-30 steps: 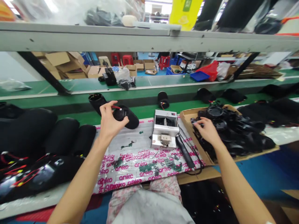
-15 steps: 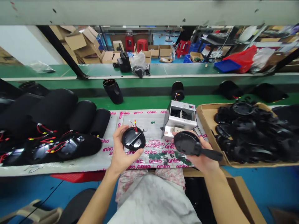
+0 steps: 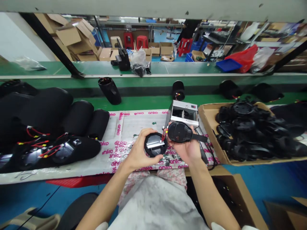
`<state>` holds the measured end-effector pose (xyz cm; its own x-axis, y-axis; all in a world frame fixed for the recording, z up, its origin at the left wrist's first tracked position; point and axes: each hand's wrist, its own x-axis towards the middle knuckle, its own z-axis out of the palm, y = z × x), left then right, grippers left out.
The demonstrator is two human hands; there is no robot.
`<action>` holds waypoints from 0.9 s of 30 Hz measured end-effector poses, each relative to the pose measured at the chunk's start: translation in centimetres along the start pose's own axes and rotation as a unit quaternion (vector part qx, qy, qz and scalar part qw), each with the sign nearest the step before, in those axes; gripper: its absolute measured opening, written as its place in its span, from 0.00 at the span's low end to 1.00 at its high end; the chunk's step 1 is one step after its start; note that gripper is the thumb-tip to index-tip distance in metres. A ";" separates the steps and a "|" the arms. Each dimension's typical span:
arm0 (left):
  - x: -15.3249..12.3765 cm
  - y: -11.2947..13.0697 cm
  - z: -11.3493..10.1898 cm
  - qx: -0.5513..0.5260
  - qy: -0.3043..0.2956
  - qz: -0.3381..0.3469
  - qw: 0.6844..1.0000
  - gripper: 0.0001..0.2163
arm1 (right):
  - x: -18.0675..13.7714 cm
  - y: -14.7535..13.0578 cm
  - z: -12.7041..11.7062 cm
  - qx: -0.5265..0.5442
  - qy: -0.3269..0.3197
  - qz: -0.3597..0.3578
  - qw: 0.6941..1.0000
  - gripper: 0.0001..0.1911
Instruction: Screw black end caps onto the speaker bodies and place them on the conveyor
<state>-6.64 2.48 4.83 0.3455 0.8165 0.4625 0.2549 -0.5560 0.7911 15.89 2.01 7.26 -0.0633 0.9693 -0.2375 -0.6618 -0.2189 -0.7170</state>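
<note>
Over the pink-lettered white bench (image 3: 137, 121), our left grip (image 3: 139, 155) clasps a black round plastic housing (image 3: 155, 150) with red wires (image 3: 163, 136); our right grip (image 3: 189, 150) holds a black plastic disc (image 3: 177, 131) beside it at two o'clock, its black strap (image 3: 200, 138) pointing just past three.

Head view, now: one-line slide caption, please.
Left hand grips a round black unit with red wires; right hand holds a round black piece with a strap-like tail, near a silver machine.
</note>
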 end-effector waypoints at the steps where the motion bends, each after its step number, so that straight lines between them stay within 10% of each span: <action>1: 0.3 0.6 -0.1 -0.002 -0.017 -0.006 1.000 0.36 | 0.0 -0.1 -0.1 -0.002 0.001 -0.009 1.000 0.28; 8: 2.5 4.3 0.7 0.047 0.079 -0.036 0.995 0.07 | 0.1 -1.1 0.1 -0.016 0.003 -0.042 0.999 0.25; 16: 3.6 4.5 2.5 0.140 0.087 0.045 0.985 0.04 | 0.5 -1.3 1.3 -0.034 -0.002 -0.064 0.997 0.35; 27: 3.1 4.3 2.7 0.041 0.102 -0.015 0.994 0.05 | 0.6 -1.4 0.7 -0.035 -0.041 -0.093 0.994 0.36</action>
<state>-2.04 2.21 8.54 0.1481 0.8428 0.5174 0.3376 -0.5349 0.7746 16.25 2.98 8.60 -0.0082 0.9990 -0.0449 -0.6140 -0.0405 -0.7883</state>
